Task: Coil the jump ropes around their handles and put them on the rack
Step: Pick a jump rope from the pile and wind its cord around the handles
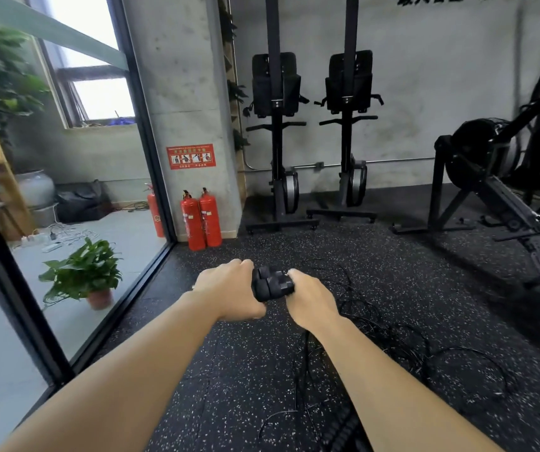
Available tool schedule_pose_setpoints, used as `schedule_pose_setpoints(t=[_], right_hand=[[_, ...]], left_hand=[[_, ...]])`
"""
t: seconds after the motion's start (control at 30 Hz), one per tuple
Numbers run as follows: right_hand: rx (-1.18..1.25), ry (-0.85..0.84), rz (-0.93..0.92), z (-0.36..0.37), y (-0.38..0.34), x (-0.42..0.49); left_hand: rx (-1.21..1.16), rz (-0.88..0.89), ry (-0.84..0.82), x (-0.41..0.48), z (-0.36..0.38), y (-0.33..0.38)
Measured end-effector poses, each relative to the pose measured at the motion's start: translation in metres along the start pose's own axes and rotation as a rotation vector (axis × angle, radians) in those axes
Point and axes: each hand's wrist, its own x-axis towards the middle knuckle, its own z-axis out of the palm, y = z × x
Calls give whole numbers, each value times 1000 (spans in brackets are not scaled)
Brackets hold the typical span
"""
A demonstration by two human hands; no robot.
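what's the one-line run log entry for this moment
stage: coiling | left hand: grips handles | right hand: grips handles | rope: mostly loose tangle on floor

The black speckled rubber floor (262, 370) looks matt and grainy, the two red metal fire extinguishers (200, 220) glossy, the grey concrete pillar (180, 76) rough.
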Motion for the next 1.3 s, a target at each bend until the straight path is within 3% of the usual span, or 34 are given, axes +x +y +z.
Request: schedule_pose_setpoints(t=[0.13,0.23,0.4,0.47,0.67,0.87,1.0,1.13,1.2,1.3], right_hand=[[-9,11,-6,-10,-2,10],[158,49,37,-8,5,24],[443,59,189,15,33,44],[430,28,213,34,43,46],[160,-188,277,96,86,28],[-117,-409,370,129,112,6],[-157,-445,244,119,83,24],[-241,-420,-26,81,17,51],[-276,-420,-155,60,-17,59],[-252,-314,-190,25,-43,72]], left_hand=[[-143,5,69,2,3,5],[-243,-93,89,10,-3,4],[-976,-385,70,42,-27,-14],[-1167,-455,73,54,-40,-23],[-1387,-524,90,77,-62,-51],[-1433,-582,75,77,-59,-71],[-1451,-562,-67,64,-38,-59],[-1425,-461,-248,43,-17,-25],[-1296,-393,-194,39,-7,-17],[-952,-296,-57,36,-10,-21]])
